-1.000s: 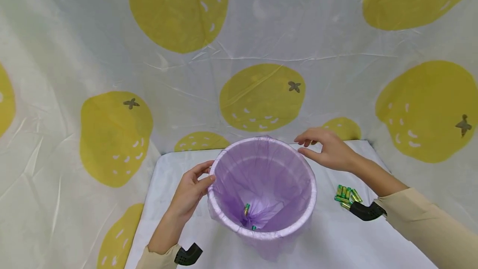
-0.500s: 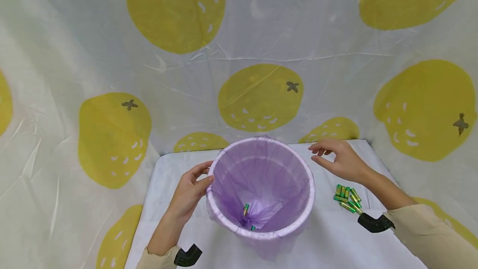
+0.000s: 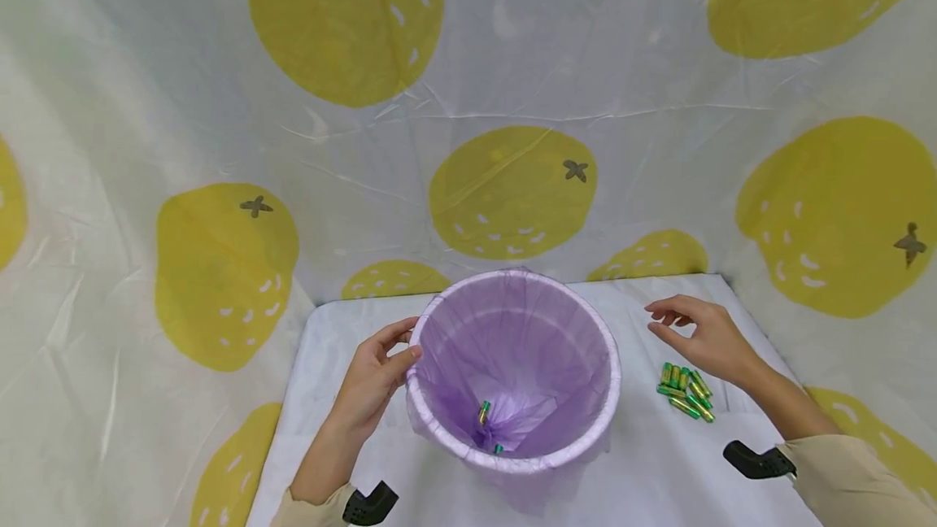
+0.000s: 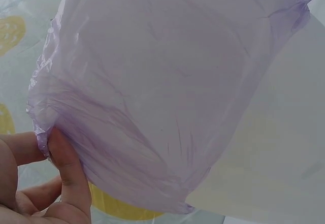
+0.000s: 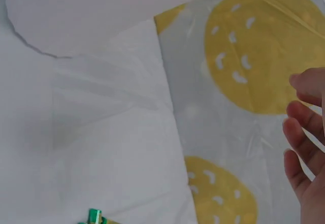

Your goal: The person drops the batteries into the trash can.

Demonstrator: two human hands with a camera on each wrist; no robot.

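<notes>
**Left hand pinches the bin liner while the right hangs loose over the batteries**

A white bin point(image 3: 512, 454) lined with a purple bag point(image 3: 512, 348) stands at the middle of the white table point(image 3: 644, 470). The left hand point(image 3: 373, 376) sits at the bin's 9 o'clock side, thumb and fingers pinching the bag's folded-over edge against the rim; the left wrist view shows the thumb point(image 4: 66, 168) pressed onto the gathered purple film point(image 4: 167, 97). Two green-and-gold batteries point(image 3: 484, 411) lie in the bottom of the bag, one towards 6 o'clock and nearly hidden in the folds.

The right hand point(image 3: 703, 336) hovers at the bin's 3 o'clock, apart from the rim, its fingers relaxed and gently curved, holding nothing. Just below it, at its 6 o'clock, a small cluster of loose batteries point(image 3: 684, 389) lies on the table, side by side and touching one another. In the right wrist view the fingertips point(image 5: 304, 132) appear at the right edge, spread loosely, with one green battery end point(image 5: 94, 216) at the bottom edge.

A white cloth backdrop point(image 3: 512, 185) printed with yellow fruit hangs behind and around the table.
</notes>
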